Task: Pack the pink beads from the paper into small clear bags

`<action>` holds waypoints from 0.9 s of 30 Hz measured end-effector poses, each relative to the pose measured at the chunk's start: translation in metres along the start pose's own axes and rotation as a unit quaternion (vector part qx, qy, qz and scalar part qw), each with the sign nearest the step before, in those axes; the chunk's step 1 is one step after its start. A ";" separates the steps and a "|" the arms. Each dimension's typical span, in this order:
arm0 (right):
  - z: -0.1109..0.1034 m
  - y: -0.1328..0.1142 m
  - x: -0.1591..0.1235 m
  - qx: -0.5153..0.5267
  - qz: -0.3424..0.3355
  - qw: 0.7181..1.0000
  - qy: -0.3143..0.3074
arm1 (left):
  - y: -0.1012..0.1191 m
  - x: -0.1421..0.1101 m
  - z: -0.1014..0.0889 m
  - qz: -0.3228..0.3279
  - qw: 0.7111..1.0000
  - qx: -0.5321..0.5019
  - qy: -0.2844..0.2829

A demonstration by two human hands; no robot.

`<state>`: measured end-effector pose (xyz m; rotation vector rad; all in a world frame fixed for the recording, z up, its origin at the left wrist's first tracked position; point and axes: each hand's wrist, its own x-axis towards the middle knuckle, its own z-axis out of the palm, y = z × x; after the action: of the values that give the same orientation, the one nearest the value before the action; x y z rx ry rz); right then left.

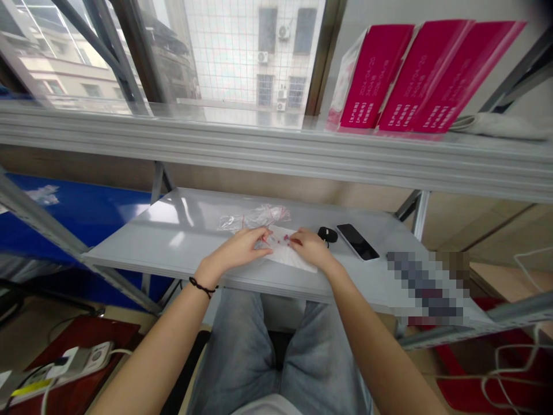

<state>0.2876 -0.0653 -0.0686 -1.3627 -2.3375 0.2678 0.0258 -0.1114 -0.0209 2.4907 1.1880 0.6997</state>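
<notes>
Both hands rest on a grey table [173,230] in front of me. My left hand [243,248] has its fingers curled in a pinch over a white sheet [291,253] that carries a few tiny pink pieces [285,237]. My right hand [310,246] meets it from the other side, fingertips pinched at those pieces. What either hand grips is too small to make out. A heap of clear plastic bags with red strips [254,218] lies just beyond the hands.
A black phone [357,241] and a small black object [327,234] lie right of my hands. A grey shelf [276,153] overhead holds pink boxes [410,75]. A power strip [82,360] and cables lie on the floor at left.
</notes>
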 end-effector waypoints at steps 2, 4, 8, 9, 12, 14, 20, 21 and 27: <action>0.001 -0.004 0.002 -0.030 0.001 0.999 -0.020 | -0.003 0.001 -0.008 -0.004 0.999 0.033 -0.012; 0.001 -0.007 0.004 -0.053 0.002 0.998 -0.033 | -0.006 0.001 -0.012 -0.006 0.998 0.057 -0.025; 0.004 -0.010 0.005 -0.081 0.006 0.996 -0.039 | -0.011 0.001 -0.008 0.003 0.996 0.080 -0.043; 0.005 -0.010 0.006 -0.084 0.006 0.996 -0.039 | -0.012 0.001 -0.006 0.005 0.996 0.080 -0.045; 0.005 -0.008 0.008 -0.077 0.001 0.996 -0.037 | -0.015 0.002 0.002 0.009 0.996 0.069 -0.050; 0.002 -0.007 0.010 -0.060 -0.008 0.998 -0.031 | -0.016 0.004 0.006 0.013 0.997 0.059 -0.052; -0.014 -0.018 0.011 0.037 -0.056 0.997 0.021 | -0.016 0.006 0.011 0.022 0.998 0.029 -0.053; -0.016 -0.024 0.010 0.054 -0.067 0.996 0.028 | -0.016 0.006 0.011 0.021 0.998 0.024 -0.051; -0.016 -0.050 0.011 0.113 -0.138 0.983 0.039 | -0.014 0.008 0.013 0.006 0.999 -0.002 -0.038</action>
<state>0.2513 -0.0818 -0.0331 -0.9138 -2.3135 0.3748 0.0280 -0.0974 -0.0363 2.4994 1.1455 0.6044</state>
